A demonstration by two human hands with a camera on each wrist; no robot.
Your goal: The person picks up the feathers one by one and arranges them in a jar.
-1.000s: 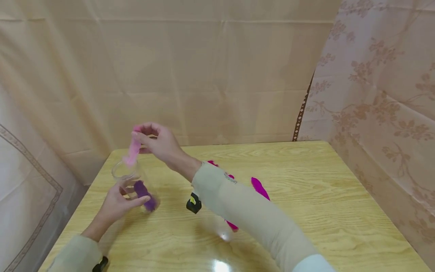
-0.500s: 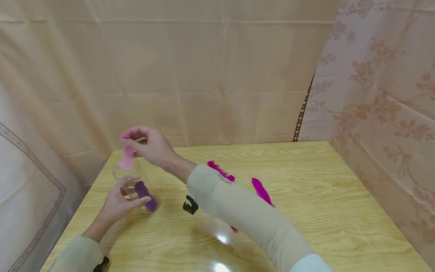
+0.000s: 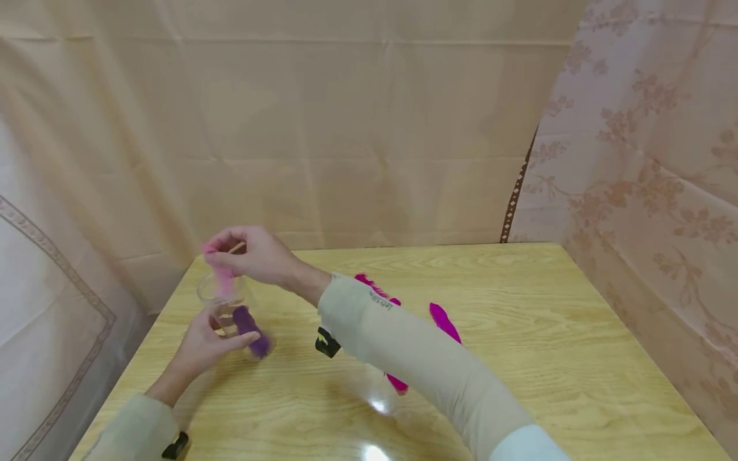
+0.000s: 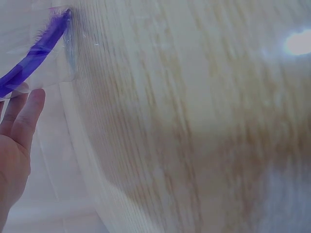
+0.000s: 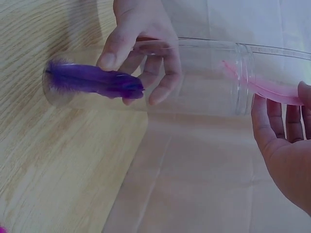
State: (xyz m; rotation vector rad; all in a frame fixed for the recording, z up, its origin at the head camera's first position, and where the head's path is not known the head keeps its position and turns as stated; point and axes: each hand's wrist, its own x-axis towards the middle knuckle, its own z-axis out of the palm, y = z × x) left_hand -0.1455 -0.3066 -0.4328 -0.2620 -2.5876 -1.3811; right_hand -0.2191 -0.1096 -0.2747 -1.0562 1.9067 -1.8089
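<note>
Slim pink feather [image 5: 274,91] is now lower, its tip inside the clear cylindrical jar [image 5: 204,73] at left; your right hand [image 3: 259,256] pinches it, your left hand [image 3: 202,342] grips this jar with fluffy purple feather [image 5: 97,81] inside.

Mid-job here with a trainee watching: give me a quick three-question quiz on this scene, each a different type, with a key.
1. Multiple choice: which feather lies wholly inside the clear jar?
A) pink
B) purple
C) magenta
2. True or false: the magenta feathers are in the jar with it.
3. Fill in the blank: the right hand pinches the pink feather at the jar's mouth, while the ____ hand grips the jar.

Key
1. B. The purple feather is wholly inside; the pink one is only partly in.
2. False. The magenta feathers lie on the table.
3. Left. The left hand grips the jar.
</note>
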